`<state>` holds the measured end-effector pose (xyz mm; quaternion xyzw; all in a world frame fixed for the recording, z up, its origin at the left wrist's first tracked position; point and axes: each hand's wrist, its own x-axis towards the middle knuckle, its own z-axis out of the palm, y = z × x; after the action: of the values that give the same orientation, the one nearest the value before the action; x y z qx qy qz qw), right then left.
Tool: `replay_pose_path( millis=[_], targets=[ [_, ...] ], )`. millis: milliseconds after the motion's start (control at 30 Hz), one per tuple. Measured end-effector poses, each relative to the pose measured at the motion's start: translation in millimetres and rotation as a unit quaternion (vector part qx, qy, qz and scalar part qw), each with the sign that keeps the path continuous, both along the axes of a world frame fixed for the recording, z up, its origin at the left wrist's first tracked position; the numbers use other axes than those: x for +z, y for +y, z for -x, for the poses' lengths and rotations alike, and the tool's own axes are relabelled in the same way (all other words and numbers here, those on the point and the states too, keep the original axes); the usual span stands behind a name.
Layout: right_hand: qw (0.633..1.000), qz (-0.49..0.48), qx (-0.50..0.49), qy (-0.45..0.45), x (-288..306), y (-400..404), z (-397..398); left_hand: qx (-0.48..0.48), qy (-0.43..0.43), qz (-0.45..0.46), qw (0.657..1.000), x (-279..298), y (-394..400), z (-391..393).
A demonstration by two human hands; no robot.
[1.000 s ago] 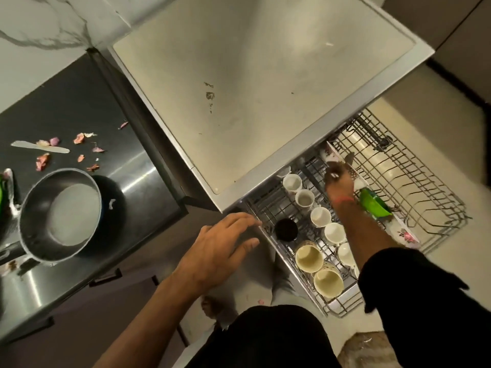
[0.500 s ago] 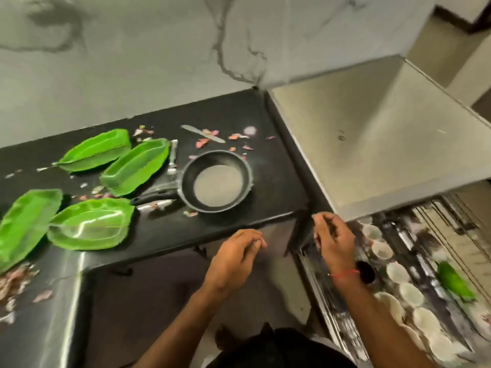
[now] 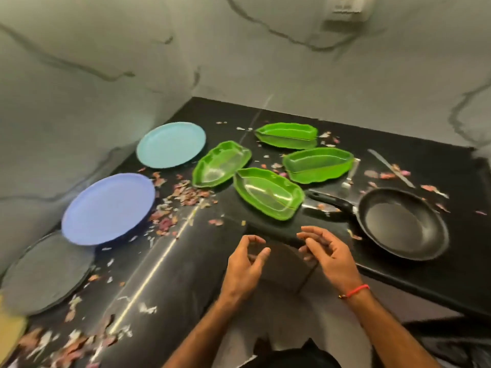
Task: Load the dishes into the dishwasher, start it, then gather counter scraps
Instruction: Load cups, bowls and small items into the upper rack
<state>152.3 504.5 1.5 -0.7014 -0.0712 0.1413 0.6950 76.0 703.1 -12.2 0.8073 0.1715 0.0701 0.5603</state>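
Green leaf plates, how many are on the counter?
4. One at the back, one left near the light blue plate, one right beside the spoon, one in front touching the pan handle. None looks hidden.

Black glossy counter (image 3: 202,282) in a corner. On it: four green leaf-shaped trays (image 3: 268,192), light-blue plate (image 3: 171,144), purple-blue plate (image 3: 109,208), grey plate (image 3: 45,272), black frying pan (image 3: 401,221), knife (image 3: 390,167) — plus onion-skin scraps (image 3: 183,195) scattered all over.
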Motion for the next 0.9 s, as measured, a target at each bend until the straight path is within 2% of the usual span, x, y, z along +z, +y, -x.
replay_pose_path(
  millis=[167,467,700,900],
  targets=[
    [0.994,0.02,0.105,-0.011,1,65,-3,0.102,0.006,0.022,0.995,-5,49,29],
    [0.981,0.025,0.19,-0.017,-5,112,8,0.192,0.025,0.032,0.981,-2,72,66],
    [0.984,0.03,0.175,-0.001,-10,102,17,0.169,0.037,0.035,0.984,-12,63,69],
    [0.996,0.033,0.079,0.009,-6,61,17,0.094,0.035,0.033,0.994,-21,41,46]
  ],
)
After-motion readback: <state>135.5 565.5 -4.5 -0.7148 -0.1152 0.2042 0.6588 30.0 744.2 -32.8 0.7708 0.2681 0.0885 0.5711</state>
